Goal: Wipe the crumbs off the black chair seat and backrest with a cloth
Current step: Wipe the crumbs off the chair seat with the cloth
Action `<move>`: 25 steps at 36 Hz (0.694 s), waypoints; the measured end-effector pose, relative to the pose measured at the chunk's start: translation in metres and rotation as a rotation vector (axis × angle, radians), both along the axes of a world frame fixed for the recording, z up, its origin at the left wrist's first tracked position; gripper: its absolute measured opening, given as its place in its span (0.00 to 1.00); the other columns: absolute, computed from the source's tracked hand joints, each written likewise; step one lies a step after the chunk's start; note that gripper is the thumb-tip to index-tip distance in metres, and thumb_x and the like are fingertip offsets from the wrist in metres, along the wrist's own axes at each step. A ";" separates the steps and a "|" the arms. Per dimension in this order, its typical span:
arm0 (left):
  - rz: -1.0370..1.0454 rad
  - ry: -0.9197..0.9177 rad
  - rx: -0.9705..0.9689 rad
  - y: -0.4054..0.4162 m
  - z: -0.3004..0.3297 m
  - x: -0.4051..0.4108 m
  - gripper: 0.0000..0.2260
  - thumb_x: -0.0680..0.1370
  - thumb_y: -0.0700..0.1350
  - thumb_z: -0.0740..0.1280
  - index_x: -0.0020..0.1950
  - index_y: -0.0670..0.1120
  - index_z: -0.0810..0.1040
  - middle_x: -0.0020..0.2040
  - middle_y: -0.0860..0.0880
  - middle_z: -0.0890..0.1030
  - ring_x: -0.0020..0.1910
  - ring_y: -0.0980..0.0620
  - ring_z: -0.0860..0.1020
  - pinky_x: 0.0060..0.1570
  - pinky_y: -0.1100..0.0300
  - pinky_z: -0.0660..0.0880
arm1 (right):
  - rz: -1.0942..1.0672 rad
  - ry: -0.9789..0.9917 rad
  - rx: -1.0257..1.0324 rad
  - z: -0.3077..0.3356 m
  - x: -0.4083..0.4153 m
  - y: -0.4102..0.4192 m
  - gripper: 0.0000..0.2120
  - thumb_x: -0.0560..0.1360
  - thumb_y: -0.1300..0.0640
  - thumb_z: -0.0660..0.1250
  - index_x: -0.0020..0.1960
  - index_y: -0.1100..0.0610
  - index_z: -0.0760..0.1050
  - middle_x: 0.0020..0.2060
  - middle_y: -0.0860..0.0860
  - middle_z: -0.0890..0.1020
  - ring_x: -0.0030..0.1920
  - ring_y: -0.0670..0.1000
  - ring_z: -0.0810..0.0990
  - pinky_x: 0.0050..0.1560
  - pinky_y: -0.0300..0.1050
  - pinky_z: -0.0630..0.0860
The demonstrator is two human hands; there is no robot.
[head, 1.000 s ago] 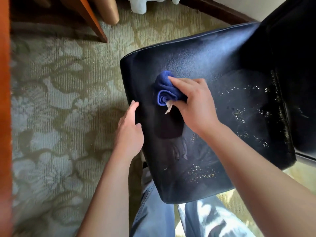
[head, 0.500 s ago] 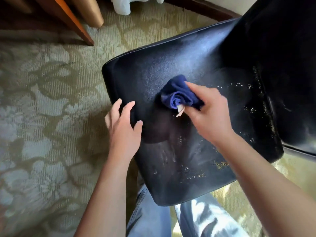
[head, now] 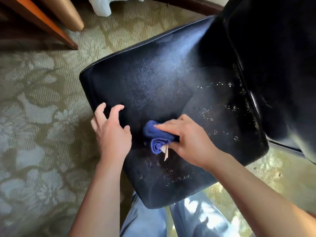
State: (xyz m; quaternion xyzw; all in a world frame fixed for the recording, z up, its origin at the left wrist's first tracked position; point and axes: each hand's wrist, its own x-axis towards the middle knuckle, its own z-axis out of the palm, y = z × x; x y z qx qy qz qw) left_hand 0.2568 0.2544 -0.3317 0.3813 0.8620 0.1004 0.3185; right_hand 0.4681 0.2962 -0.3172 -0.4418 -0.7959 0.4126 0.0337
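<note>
The black chair seat [head: 153, 79] fills the middle of the view, and its backrest [head: 277, 57] rises at the right. My right hand [head: 189, 142] presses a rolled blue cloth [head: 157, 139], with a pale tag hanging from it, onto the near left part of the seat. My left hand [head: 111, 132] rests on the seat's left edge with its fingers spread. Pale crumbs [head: 220, 100] lie scattered near the backrest seam, and more crumbs [head: 176, 177] sit by the front edge.
Patterned green carpet [head: 37, 117] surrounds the chair. A wooden furniture leg [head: 49, 26] and a tan one [head: 68, 14] stand at top left, with white fabric [head: 104, 6] behind. My legs in blue jeans [head: 147, 218] are below the seat's front corner.
My right hand has dragged the blue cloth from the seat's far left part toward the near edge. My left hand stays on the left edge, its fingers now more spread.
</note>
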 end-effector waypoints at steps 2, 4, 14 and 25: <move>-0.001 0.019 -0.006 0.003 0.001 0.002 0.24 0.75 0.38 0.73 0.68 0.55 0.74 0.79 0.49 0.59 0.73 0.40 0.61 0.65 0.43 0.71 | -0.038 0.059 0.040 0.005 0.004 0.014 0.25 0.70 0.56 0.74 0.66 0.47 0.78 0.58 0.41 0.82 0.49 0.54 0.75 0.53 0.50 0.75; -0.032 0.043 0.032 0.005 0.001 0.004 0.23 0.74 0.39 0.74 0.67 0.53 0.75 0.79 0.50 0.59 0.75 0.41 0.59 0.67 0.40 0.69 | -0.170 0.093 0.140 0.008 0.009 0.035 0.25 0.69 0.58 0.75 0.65 0.51 0.79 0.60 0.45 0.82 0.53 0.54 0.78 0.59 0.40 0.70; -0.125 0.088 0.015 0.020 -0.004 0.014 0.33 0.73 0.43 0.76 0.74 0.60 0.68 0.79 0.56 0.56 0.77 0.47 0.55 0.64 0.35 0.68 | -0.378 -0.107 0.243 -0.012 0.021 0.073 0.28 0.67 0.54 0.79 0.66 0.48 0.79 0.59 0.43 0.83 0.52 0.57 0.77 0.53 0.40 0.68; -0.111 0.128 -0.014 0.029 -0.001 0.024 0.31 0.73 0.39 0.76 0.72 0.56 0.71 0.80 0.52 0.57 0.78 0.43 0.55 0.64 0.33 0.67 | -0.096 0.137 0.012 0.004 0.037 0.033 0.27 0.68 0.65 0.75 0.64 0.49 0.80 0.57 0.42 0.83 0.52 0.54 0.79 0.55 0.54 0.75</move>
